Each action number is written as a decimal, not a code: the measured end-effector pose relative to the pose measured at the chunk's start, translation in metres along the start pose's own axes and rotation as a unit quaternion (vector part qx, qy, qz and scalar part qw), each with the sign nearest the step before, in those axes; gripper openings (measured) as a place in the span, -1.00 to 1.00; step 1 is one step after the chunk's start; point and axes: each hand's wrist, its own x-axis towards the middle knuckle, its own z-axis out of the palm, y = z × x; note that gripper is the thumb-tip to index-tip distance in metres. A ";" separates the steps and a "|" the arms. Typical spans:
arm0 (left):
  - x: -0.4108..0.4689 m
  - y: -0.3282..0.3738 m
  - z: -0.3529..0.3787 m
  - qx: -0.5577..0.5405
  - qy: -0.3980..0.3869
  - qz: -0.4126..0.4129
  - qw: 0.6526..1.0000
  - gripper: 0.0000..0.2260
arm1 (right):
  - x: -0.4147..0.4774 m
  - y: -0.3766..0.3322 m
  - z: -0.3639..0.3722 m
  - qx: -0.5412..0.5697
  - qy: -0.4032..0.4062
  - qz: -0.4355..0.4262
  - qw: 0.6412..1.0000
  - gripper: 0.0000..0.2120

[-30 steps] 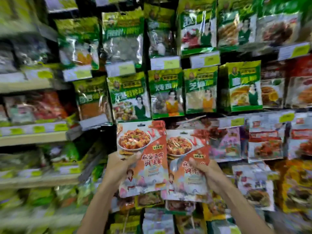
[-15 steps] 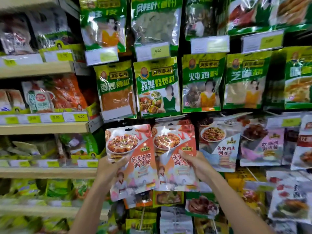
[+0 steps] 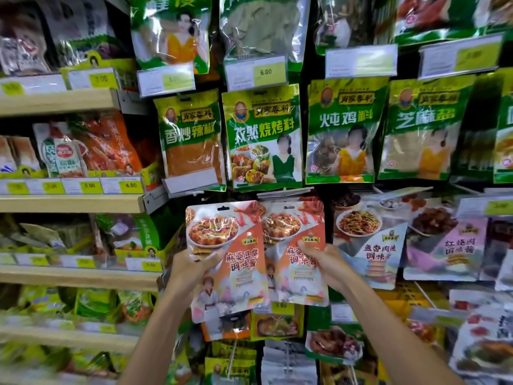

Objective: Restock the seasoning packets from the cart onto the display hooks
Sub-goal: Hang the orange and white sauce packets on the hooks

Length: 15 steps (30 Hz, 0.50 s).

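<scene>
Head view: at far left, a pale wooden shelf (image 3: 69, 204) with yellow price tags is no part of this step. The left hand (image 3: 191, 270) clamps the left packet (image 3: 227, 254) at its lower left edge, thumb on the front and fingers hidden behind. It is a flat, glossy orange-and-white pouch that crinkles and catches glare. Its hang slot (image 3: 223, 208), a small dark cut-out at the top centre, is free.

Touching it, and slightly overlapped by it, is the matching right packet (image 3: 294, 245), pinched by the right hand (image 3: 322, 265) with the thumb across the print. Both are raised against the display, below the green pouches (image 3: 261, 137). The hook itself is hidden, and I cannot tell whether either packet is already on it.

To do this well, I judge, hang one packet at a time. Hold it near the top so the limp film stays taut, level the slot with the hook tip, then slide it straight back. Further right hangs a similar noodle-dish packet (image 3: 366, 240).
</scene>
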 end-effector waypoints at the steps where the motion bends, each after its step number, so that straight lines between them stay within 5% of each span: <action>1: -0.001 -0.001 0.003 -0.001 -0.009 -0.008 1.000 -0.87 | 0.000 0.000 0.000 -0.013 0.006 0.001 1.000 -0.42; 7: -0.007 -0.014 0.021 0.007 -0.076 -0.026 0.997 -0.85 | -0.022 0.009 0.001 -0.085 0.088 -0.084 0.989 -0.64; 11: -0.012 -0.019 0.043 0.004 -0.130 -0.026 0.991 -0.86 | -0.054 0.019 0.008 -0.167 0.271 -0.239 0.917 -0.71; 15: -0.017 -0.015 0.066 -0.011 -0.177 -0.018 0.984 -0.88 | -0.056 0.008 0.020 -0.112 0.171 -0.187 0.961 -0.62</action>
